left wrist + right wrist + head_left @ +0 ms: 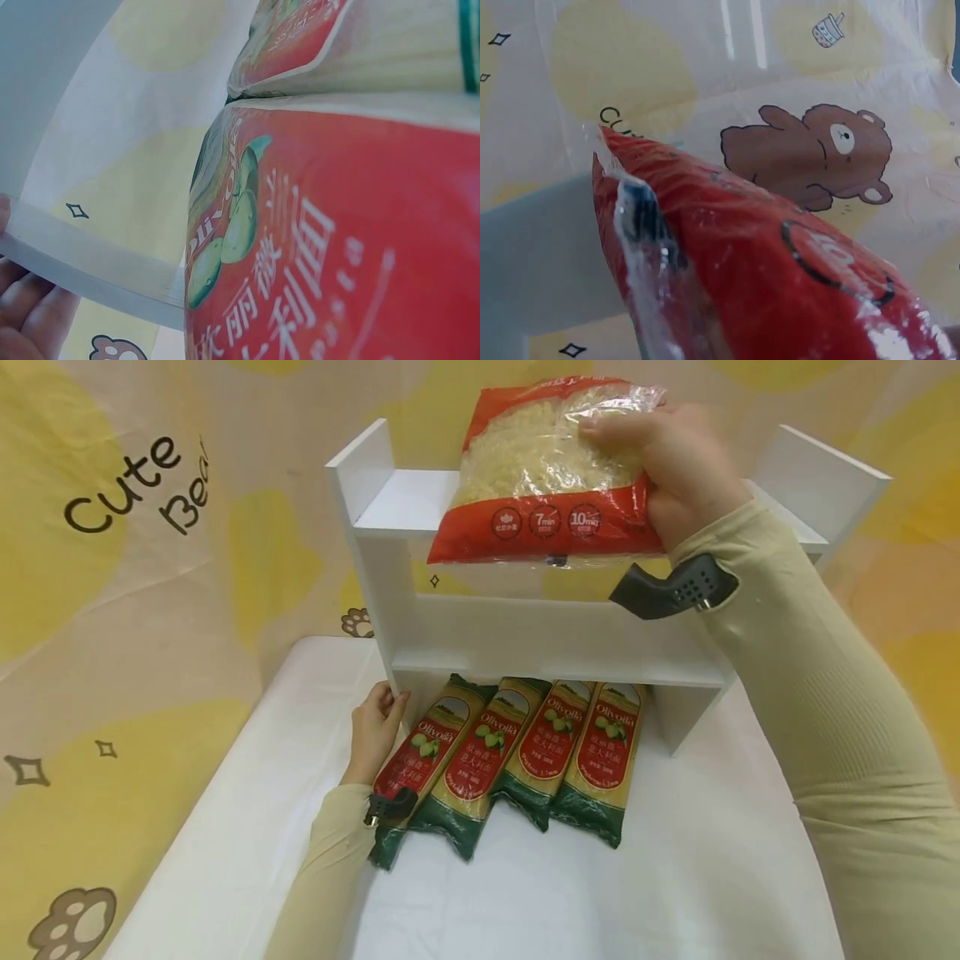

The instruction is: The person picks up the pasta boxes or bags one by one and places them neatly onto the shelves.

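Observation:
My right hand [686, 464] grips the right side of a red and clear bag of short pasta [525, 456], its thumb across the front. The bag is up at the top board of a white shelf [566, 635], overlapping it in the head view; in the right wrist view its red end [727, 225] fills the foreground. My left hand [375, 731] holds the lower front edge of the shelf's left side panel, with fingers [45, 315] and thumb on either side in the left wrist view. Beside it lie several Olivoilà spaghetti packs [476, 760], leaning under the lower board.
The shelf stands on a white-covered table [525, 902], with upright end panels [821, 485] at its top. Behind hangs a yellow patterned cloth [247, 418]. A dark wrist mount [678, 589] juts from my right sleeve close below the bag.

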A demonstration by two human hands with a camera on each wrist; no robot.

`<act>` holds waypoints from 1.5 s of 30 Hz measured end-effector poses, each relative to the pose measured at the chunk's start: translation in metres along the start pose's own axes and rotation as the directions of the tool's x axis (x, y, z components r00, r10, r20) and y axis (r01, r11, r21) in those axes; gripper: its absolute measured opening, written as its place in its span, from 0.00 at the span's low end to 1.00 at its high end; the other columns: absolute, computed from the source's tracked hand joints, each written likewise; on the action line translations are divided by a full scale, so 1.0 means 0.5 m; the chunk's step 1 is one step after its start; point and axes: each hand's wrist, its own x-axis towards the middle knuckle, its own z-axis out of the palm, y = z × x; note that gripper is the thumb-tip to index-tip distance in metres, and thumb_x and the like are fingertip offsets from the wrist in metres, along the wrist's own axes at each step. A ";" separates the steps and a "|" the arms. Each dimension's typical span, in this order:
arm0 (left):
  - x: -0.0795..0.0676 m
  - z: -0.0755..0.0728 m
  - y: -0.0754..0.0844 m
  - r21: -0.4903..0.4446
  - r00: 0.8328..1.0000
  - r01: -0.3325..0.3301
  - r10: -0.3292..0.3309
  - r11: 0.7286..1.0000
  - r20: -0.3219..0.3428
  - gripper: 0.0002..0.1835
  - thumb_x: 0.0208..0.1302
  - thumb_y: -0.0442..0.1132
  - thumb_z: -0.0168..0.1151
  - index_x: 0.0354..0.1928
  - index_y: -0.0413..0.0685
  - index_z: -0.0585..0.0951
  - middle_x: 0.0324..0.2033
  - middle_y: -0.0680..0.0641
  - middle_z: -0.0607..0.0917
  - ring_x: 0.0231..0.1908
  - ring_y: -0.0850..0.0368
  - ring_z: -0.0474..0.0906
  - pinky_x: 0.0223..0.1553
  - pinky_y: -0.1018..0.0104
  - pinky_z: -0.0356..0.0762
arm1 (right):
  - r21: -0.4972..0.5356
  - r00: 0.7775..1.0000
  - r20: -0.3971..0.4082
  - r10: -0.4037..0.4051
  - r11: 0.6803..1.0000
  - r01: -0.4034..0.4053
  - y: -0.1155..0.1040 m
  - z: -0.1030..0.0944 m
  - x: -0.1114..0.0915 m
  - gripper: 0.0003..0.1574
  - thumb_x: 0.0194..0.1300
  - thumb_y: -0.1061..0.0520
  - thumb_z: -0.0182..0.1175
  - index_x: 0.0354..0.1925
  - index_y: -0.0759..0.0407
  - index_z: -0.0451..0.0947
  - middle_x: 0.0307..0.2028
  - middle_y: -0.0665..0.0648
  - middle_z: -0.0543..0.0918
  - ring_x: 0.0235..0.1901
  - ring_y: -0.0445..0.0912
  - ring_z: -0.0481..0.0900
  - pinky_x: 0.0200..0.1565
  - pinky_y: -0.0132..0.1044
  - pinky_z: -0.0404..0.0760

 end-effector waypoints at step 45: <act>-0.008 -0.016 0.010 0.007 0.999 0.035 -0.035 0.999 0.015 0.14 0.65 0.31 0.57 0.50 0.30 0.75 0.46 0.30 0.80 0.44 0.38 0.80 0.46 0.49 0.79 | -0.622 0.953 0.302 0.024 0.763 0.178 0.053 0.041 -0.007 0.32 0.62 0.49 0.62 0.60 0.62 0.69 0.51 0.57 0.74 0.41 0.48 0.82 0.38 0.31 0.84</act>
